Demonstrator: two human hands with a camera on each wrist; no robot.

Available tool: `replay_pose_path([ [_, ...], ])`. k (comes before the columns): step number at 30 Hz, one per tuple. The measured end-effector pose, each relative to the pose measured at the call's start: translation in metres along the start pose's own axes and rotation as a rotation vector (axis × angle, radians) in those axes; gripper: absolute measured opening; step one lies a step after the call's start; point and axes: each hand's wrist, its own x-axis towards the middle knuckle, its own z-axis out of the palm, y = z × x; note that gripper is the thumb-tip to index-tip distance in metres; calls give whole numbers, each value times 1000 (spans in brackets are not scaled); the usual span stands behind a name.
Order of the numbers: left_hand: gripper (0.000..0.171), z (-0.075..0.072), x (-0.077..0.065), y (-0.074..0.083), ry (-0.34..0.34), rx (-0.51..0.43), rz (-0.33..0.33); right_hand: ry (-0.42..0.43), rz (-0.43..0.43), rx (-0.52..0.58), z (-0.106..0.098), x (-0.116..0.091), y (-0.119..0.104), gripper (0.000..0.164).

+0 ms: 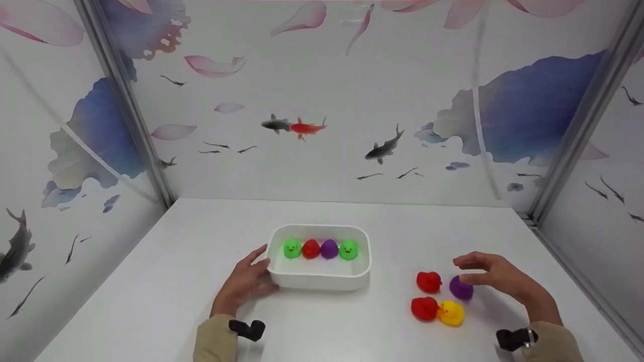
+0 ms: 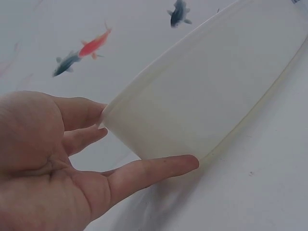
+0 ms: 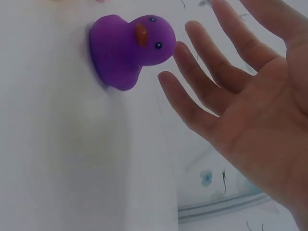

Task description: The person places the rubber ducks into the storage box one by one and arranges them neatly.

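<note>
My left hand [image 1: 245,282] touches the left end of a white plastic box [image 1: 317,281]. In the left wrist view, its extended fingers reach the box's side and the thumb lies by the bottom corner. A row of rubber ducks sits inside: a green duck [image 1: 292,248], a red duck [image 1: 311,249], a purple duck [image 1: 329,249] and another green duck [image 1: 348,250]. On the right, my right hand [image 1: 503,276] hovers over a loose purple duck [image 3: 115,53], fingers spread and nothing held.
Beside the loose purple duck stand a red duck [image 1: 428,282], a second red duck [image 1: 424,308] and a yellow duck [image 1: 451,313] on the white table [image 1: 322,332]. Printed panels [image 1: 322,100] enclose the table at the back and sides.
</note>
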Motion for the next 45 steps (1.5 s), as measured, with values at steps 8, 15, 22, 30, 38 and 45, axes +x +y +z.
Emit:
replay_pose_path([
  [8, 57, 0, 1, 4, -11, -15, 18, -66, 107, -4, -1, 0, 15, 51],
  [15, 57, 1, 2, 2, -5, 1, 1, -80, 129, -31, 0, 0, 18, 53],
  [22, 57, 1, 1, 3, -3, 6, 1, -45, 157, -77, 3, 1, 19, 52],
  [30, 56, 0, -1, 1, -10, -6, 8, -16, 176, -111, 5, 3, 16, 49],
  [38, 57, 0, 2, 2, -12, -27, 3, 18, 139, -79, 4, 5, 4, 44],
  [45, 57, 1, 3, 1, -1, -21, 4, 61, 85, -32, 6, 6, -17, 52],
])
